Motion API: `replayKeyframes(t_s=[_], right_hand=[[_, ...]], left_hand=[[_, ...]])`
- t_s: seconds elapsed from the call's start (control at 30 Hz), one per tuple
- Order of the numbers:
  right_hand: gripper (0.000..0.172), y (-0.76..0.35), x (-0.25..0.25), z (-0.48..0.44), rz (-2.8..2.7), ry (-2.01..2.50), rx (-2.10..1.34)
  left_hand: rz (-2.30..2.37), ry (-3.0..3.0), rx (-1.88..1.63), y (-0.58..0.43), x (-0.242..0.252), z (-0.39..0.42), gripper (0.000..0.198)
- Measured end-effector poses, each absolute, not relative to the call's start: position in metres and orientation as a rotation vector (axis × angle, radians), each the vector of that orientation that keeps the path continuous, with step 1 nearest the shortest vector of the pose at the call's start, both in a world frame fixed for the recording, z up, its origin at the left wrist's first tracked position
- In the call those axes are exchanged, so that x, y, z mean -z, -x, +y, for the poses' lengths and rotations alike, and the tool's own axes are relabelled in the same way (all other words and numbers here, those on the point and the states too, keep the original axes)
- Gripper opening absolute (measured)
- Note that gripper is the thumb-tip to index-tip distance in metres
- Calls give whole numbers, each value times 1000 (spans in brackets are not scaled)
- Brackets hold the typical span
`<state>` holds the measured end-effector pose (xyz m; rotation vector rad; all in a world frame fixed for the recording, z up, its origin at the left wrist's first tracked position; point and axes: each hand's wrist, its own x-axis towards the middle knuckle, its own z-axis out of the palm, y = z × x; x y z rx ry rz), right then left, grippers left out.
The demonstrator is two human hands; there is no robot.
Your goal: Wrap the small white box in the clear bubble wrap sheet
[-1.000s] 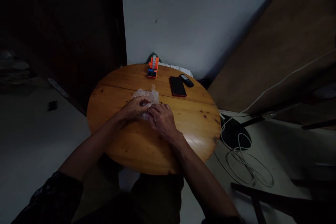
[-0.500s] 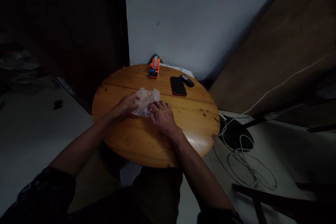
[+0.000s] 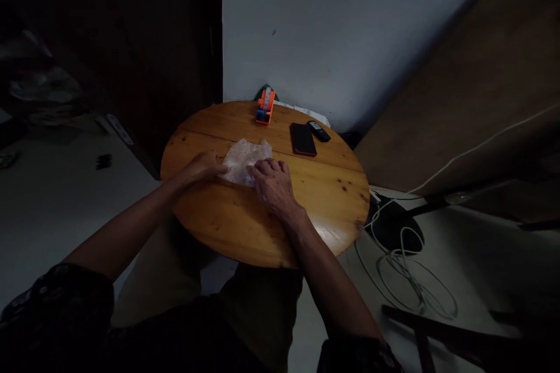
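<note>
A crumpled piece of clear bubble wrap [image 3: 242,160] lies on the round wooden table [image 3: 236,227], between my two hands. My left hand [image 3: 208,166] pinches its left edge, thumb toward the wrap. On the right side, my right hand [image 3: 272,182] rests palm down with curled fingers gripping the wrap's lower right part. Whether anything lies inside the wrap cannot be made out.
Near the table's back edge stands an orange tape dispenser [image 3: 265,106]. Right of it lie a black phone with a red edge [image 3: 303,139] and a dark handset [image 3: 319,131]. Coiled pale cable [image 3: 406,268] lies on the floor at the right.
The view has shifted slightly. My left hand has moved to the wrap's left edge, uncovering more of it, and the wrap looks more spread at the top left. My right hand keeps its grip.
</note>
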<state>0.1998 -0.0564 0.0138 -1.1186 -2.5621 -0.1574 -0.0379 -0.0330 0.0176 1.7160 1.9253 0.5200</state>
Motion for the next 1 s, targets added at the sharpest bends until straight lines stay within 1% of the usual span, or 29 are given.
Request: replayKeyframes(t_s=[0.13,0.2,0.3,0.43,0.6,0.7,0.83,0.93,1.0], right_hand=[[35,-200,-16,-57,-2593,1113,182],[34,-200,-16,-57,-2596,1113,185],[33,-199,-17,-57,-2599,1115,173],[32,-197,-18,-57,-2580,1121,119],[41,-197,-19,-57,-2436,1194,-12],[42,-199,-20,-57,-2373,1214,-107],[41,-204,-22,-56,-2322,1239,-202],[40,-210,-23,-53,-2298,1371,-218],[38,-215,-24,-51,-2296,1489,-211]], left_hand=[[1677,-1461,-675,31,-15,-42,17],[1588,-1278,-767,23,-16,-45,14],[1494,-1162,-878,7,-21,-47,20],[1373,-1259,-951,-19,-28,-50,28],[1247,-1390,-893,-29,-34,-57,28],[1213,-1530,-804,-26,-36,-57,29],[1401,-1795,-751,-31,-37,-51,24],[1541,-1966,-661,-37,-37,-45,14],[1593,-2067,-567,-39,-38,-42,12]])
